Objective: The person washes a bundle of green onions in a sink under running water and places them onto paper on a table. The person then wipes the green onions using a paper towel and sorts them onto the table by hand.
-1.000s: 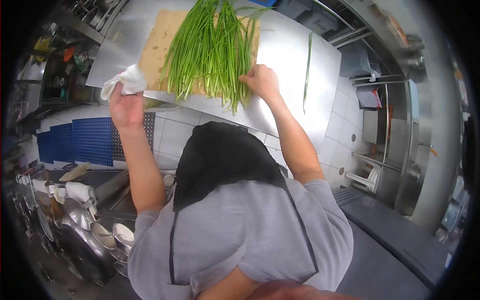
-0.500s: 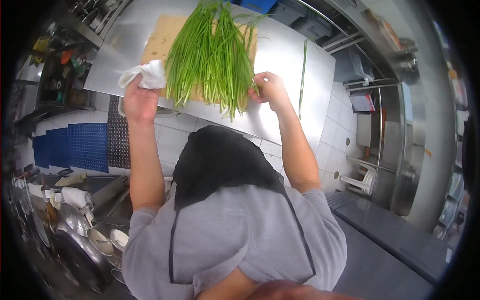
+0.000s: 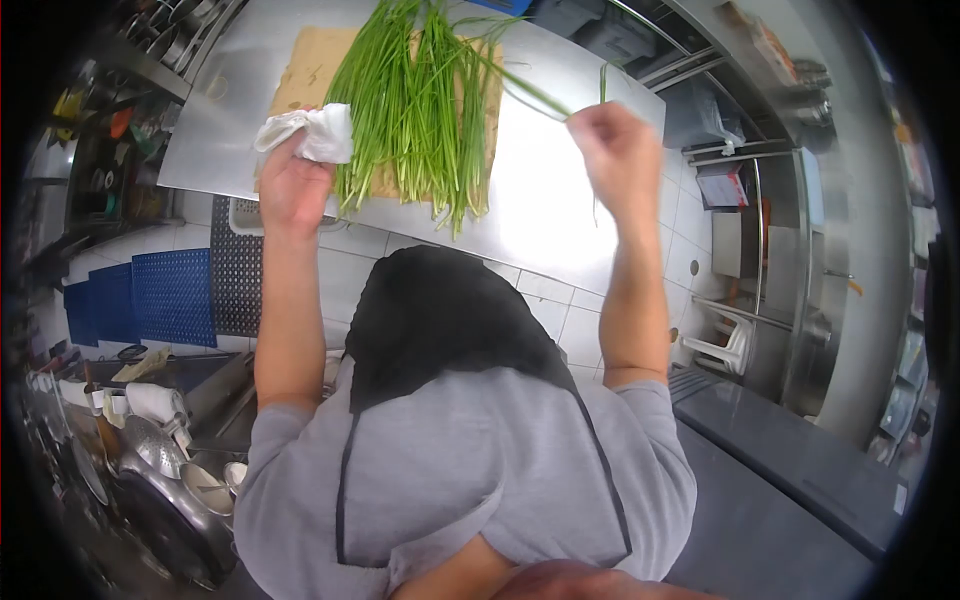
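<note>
A big bunch of long green chives (image 3: 405, 125) lies on a tan cutting board (image 3: 305, 75), pale ends pointing toward me. My left hand (image 3: 295, 195) grips a folded white cloth (image 3: 325, 133) at the left side of the bunch. Off to the right, above the steel table, my right hand (image 3: 622, 150) is closed and slightly blurred. It pinches a few chive strands (image 3: 530, 92), which stretch back toward the far side of the bunch. A separate chive on the table is partly hidden behind this hand.
The steel table (image 3: 545, 215) extends past the board on both sides. A blue container (image 3: 505, 6) and grey bins (image 3: 625, 40) stand beyond its far edge. Pans and a strainer (image 3: 150, 445) sit at lower left. A white stool (image 3: 722, 345) is on the right.
My right hand has moved right, away from the bunch, drawing a few chives out with it. My left hand with the cloth has shifted slightly right and up.
</note>
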`<action>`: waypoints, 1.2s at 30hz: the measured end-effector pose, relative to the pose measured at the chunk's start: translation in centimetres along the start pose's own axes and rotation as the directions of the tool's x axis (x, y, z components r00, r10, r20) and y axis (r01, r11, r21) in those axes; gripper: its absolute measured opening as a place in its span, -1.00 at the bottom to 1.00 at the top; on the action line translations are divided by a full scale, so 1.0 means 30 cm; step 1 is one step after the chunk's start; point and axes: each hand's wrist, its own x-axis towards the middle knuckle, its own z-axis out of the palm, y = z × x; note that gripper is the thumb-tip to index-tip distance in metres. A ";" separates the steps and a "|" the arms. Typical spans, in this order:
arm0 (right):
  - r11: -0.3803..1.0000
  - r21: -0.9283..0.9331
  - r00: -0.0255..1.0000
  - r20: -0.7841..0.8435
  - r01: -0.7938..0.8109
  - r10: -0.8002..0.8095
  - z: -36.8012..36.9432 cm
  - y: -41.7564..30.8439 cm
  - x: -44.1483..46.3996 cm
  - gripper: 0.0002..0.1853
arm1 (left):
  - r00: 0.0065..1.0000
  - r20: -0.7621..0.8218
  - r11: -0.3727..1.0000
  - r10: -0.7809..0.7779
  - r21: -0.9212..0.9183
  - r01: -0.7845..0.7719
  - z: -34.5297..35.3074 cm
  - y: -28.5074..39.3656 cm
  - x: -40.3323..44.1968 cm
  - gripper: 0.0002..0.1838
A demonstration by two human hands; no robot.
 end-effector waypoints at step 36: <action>0.787 0.167 0.805 -0.125 0.594 -0.580 0.032 -0.565 0.284 -0.89 | 0.994 0.087 0.998 -0.060 -0.023 0.063 0.148 -0.147 -0.091 -0.58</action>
